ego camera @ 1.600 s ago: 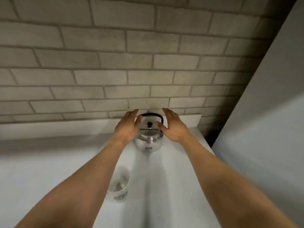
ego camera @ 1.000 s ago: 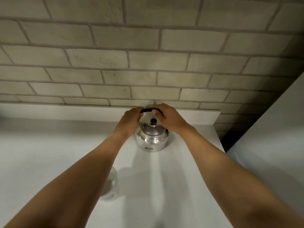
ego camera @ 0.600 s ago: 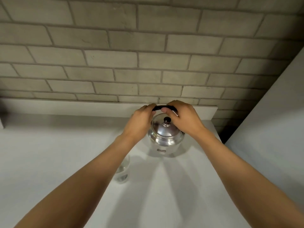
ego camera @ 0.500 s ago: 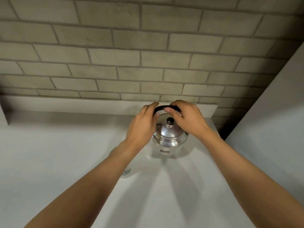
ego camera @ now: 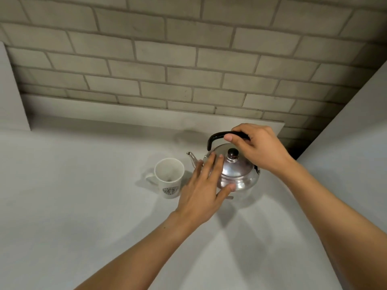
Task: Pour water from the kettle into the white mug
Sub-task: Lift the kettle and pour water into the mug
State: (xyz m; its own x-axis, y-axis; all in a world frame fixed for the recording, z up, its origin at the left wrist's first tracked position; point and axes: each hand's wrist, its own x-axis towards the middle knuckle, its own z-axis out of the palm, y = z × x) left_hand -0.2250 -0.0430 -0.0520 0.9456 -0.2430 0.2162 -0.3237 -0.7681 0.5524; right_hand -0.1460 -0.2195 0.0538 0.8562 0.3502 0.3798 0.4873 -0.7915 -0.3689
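A shiny steel kettle [ego camera: 240, 174] with a black arched handle and a black lid knob stands on the white counter [ego camera: 83, 206], its spout pointing left. My right hand [ego camera: 259, 149] is closed around the top of the handle. My left hand [ego camera: 204, 189] lies flat against the kettle's left side and lid, fingers spread, holding nothing. A white mug [ego camera: 169, 177] with a round dark logo stands upright just left of the spout, its handle on the left. The mug looks empty.
A grey brick wall [ego camera: 188, 59] runs behind the counter above a low white upstand. A pale panel [ego camera: 356, 153] closes the right side. Another pale panel edge [ego camera: 10, 91] stands at the far left.
The kettle has come forward and its spout now points at the mug. My left hand has left the handle and rests open on the kettle's side. The mug is now uncovered.
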